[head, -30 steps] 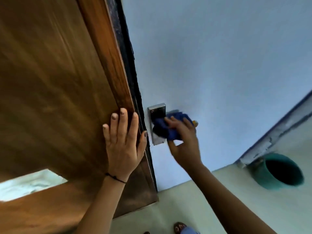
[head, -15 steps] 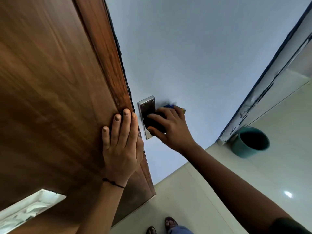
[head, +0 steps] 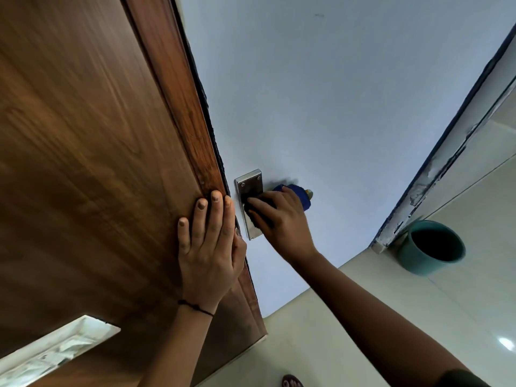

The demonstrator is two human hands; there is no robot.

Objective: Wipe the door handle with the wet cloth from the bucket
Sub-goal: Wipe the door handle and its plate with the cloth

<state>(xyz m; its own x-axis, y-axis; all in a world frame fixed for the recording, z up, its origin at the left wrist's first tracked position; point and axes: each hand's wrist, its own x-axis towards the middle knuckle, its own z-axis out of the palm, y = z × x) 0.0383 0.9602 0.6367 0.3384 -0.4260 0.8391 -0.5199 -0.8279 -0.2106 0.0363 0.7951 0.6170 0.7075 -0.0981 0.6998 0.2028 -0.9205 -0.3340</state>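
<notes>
A metal handle plate [head: 249, 183] with screws sits on the pale blue door [head: 335, 107], close to its edge. My right hand [head: 282, 222] is wrapped around the handle with a blue cloth [head: 298, 194] bunched under the fingers; the handle itself is mostly hidden, only a brass tip [head: 309, 194] pokes out. My left hand [head: 208, 247] lies flat with spread fingers against the brown wooden frame [head: 97, 163] beside the plate. A teal bucket [head: 418, 263] stands on the floor at the right.
Pale glossy floor tiles [head: 363, 344] stretch below the door. A chipped white door frame [head: 435, 174] runs diagonally at right, just above the bucket. A glass panel [head: 50, 356] is set in the wood at lower left. My foot [head: 291, 381] shows at the bottom edge.
My right hand with the cloth has shifted from the handle's outer part toward the plate and closed over it. The view has swung, so the bucket sits further right. My left hand stays pressed on the wood.
</notes>
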